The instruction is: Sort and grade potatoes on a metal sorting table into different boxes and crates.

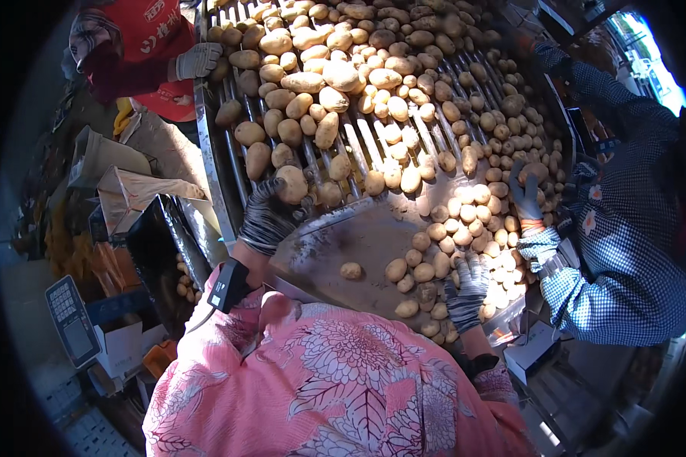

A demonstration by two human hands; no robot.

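Many potatoes (303,83) lie on the metal rollers (354,143) of a sorting conveyor. My left hand (268,217), in a dark striped glove, is at the lower left end of the rollers, its fingers around a large round potato (292,184). My right hand (469,290), in a similar glove, rests with spread fingers among small potatoes (425,271) heaped on the metal chute (326,251). Whether anything lies under its palm is hidden. One small potato (351,271) lies alone on the chute between my hands.
At the upper left a co-worker's gloved hand (199,60) touches the conveyor's edge. On the right another co-worker's gloved hand (526,191) is among the small potatoes. A digital scale (72,321), a plastic bucket (106,159), an open carton lined with black film (163,251) and white boxes (120,345) stand left.
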